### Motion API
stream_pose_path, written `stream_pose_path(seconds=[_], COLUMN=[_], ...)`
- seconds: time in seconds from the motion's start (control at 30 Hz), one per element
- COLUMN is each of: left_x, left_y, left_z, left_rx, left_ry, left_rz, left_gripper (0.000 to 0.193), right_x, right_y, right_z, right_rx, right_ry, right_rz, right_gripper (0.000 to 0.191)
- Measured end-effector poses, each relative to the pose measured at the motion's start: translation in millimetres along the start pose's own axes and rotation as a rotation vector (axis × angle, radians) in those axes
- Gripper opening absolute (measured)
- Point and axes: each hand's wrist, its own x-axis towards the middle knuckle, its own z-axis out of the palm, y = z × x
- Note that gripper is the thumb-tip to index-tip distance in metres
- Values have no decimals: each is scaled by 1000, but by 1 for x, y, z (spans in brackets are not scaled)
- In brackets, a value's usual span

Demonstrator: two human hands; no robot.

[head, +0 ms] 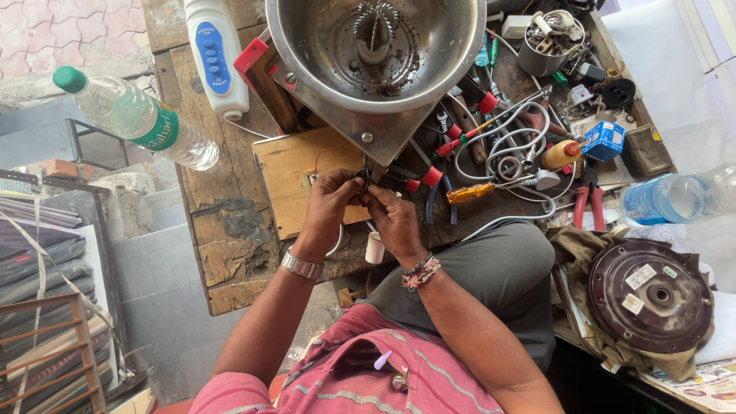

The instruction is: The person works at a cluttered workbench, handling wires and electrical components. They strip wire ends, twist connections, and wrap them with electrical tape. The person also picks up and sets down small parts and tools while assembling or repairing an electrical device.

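Observation:
My left hand [328, 208], with a metal watch on its wrist, and my right hand [393, 222], with bead bracelets, meet over a wooden board [287, 172] on the workbench. Both pinch thin dark wires [363, 178] that run from under a steel bowl-shaped appliance [376, 54]. The fingertips of the two hands touch at the wires. The bowl has a toothed spindle [374, 29] at its centre and sits on a square metal base.
A plastic water bottle [138, 116] lies at the left, with a white appliance body [217, 54] behind it. Pliers [589, 203], screwdrivers [470, 192], cables and a cup of parts [548, 42] crowd the right. A round dark motor plate [650, 295] rests on cloth, a second bottle [675, 195] above it.

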Motion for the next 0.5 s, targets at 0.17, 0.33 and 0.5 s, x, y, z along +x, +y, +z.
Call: stream_pose_path(seconds=[0.17, 0.33, 0.5], left_x=[0, 5, 13], left_y=[7, 11, 16], left_z=[12, 6, -26], left_rx=[692, 593, -42], left_ry=[251, 116, -82], left_rz=[162, 95, -312], left_gripper=[19, 23, 23], right_x=[-3, -3, -5], right_y=[-2, 5, 14], right_z=[-1, -1, 0], right_rx=[-2, 48, 143], right_ry=[37, 40, 28], right_rz=[-83, -55, 12], right_gripper=[19, 17, 15])
